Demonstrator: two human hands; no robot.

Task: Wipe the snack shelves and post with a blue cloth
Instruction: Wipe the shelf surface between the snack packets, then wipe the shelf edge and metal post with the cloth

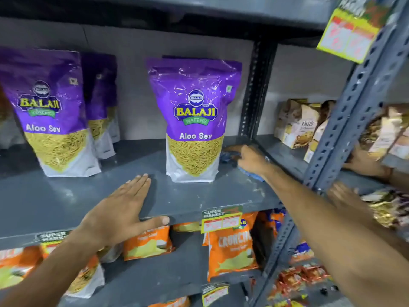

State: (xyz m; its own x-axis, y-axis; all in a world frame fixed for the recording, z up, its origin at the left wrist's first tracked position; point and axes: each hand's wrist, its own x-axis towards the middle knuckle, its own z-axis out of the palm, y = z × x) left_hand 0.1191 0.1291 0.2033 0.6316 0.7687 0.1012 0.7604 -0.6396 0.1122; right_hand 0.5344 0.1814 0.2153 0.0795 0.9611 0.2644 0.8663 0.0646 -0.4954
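My right hand (249,159) presses a crumpled blue cloth (228,156) onto the grey shelf (181,196), deep at its back right corner beside the dark perforated rear post (256,91). The cloth shows on both sides of the hand, mostly covered by it. My left hand (124,209) lies flat on the shelf's front edge, fingers spread, holding nothing. A purple Aloo Sev bag (194,120) stands upright between my two hands. The grey slotted front post (363,94) rises at the right, in front of my right forearm.
More purple Aloo Sev bags (51,114) stand at the left. Orange chip packets (230,247) fill the shelf below, with price tags (221,220) on the edge. Another person's hands (345,196) handle packets and boxes (296,122) in the right bay.
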